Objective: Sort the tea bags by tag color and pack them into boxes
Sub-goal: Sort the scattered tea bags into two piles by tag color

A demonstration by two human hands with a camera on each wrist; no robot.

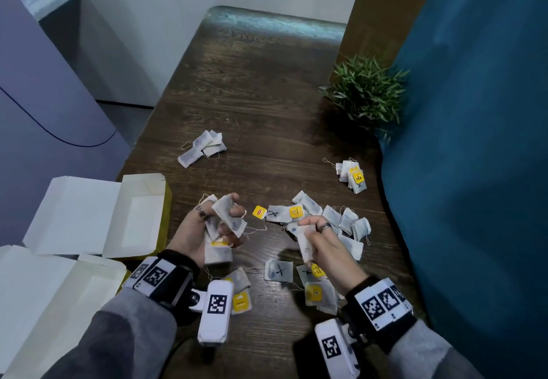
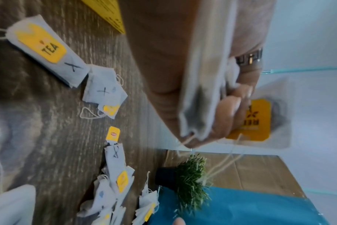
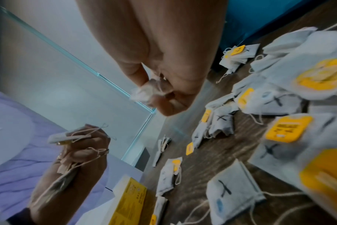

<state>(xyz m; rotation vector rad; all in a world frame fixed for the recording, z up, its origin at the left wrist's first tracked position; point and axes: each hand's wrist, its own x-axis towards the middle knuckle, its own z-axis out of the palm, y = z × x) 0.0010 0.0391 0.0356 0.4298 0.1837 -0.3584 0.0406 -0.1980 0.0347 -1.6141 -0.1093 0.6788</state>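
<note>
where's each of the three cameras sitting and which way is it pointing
Head: worn on the head, looks forward and down at the wooden table; both forearms show, left hand holding a bunch of tea bags, right hand pinching a single tea bag.
Left wrist: looks along the left palm to its fingers, across the table toward the potted plant.
Right wrist: looks along the right palm toward the left hand and a yellow box.
Shared: all show loose tea bags; both wrist views see the separate yellow-tag pile.
</note>
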